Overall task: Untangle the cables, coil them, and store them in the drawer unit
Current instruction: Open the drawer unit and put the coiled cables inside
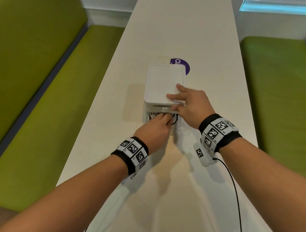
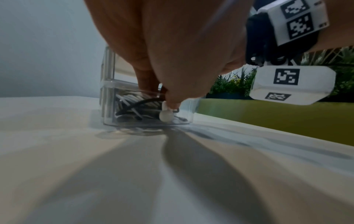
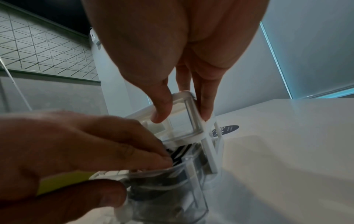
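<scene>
White unit (image 1: 162,82), one open drawer (image 3: 182,204), left hand (image 1: 154,129) inside, right hand (image 1: 192,105) atop

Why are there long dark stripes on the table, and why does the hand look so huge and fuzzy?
Left wrist view: the stripes are soft shadows fanning over the table from the left hand, which looms blurred right at the wide lens. Right wrist view: dim, the left hand smeared over the clear drawer. Head view: sharpest, though the green benches bow at the edges.

White drawer unit (image 1: 164,84) upright mid-bench (image 1: 168,186); lowest clear drawer (image 3: 193,194) pulled out toward the near edge, holding black and white cables (image 2: 132,106), seemingly coiled.
</scene>
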Tool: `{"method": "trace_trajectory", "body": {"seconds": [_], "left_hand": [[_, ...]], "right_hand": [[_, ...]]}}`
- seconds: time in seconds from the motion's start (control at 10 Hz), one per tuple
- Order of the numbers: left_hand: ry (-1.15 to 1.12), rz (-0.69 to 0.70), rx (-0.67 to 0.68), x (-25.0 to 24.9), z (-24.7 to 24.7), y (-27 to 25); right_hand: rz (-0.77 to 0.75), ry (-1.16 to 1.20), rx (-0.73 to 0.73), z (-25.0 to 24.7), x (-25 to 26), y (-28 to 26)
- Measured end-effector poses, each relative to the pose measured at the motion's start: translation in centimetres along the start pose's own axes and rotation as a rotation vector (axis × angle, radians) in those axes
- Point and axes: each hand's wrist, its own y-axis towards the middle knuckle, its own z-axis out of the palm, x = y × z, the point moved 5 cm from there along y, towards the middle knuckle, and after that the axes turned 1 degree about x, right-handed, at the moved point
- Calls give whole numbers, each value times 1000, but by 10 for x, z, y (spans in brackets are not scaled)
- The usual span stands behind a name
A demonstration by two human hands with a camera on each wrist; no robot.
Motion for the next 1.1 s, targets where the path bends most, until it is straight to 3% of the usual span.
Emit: {"method": "trace_trajectory", "body": {"seconds": [0.1, 0.2, 0.3, 0.5, 0.6, 1.1], "left_hand": [[60, -15, -21, 1, -2, 0], [71, 11, -171, -4, -13, -12], [-24, -9, -161, -6, -7, -25], [-139, -95, 73, -4, 25, -14], [-60, -75, 176, 2, 33, -1], [-220, -112, 132, 15, 4, 0]], "right_hand": [[3, 16, -7, 1, 0, -1], [1, 6, -8, 1, -1, -1], [3, -20, -15, 3, 0, 0], [6, -24, -20, 3, 2, -2], [18, -25, -13, 3, 1, -4], [-43, -11, -67, 9, -2, -8]]}}
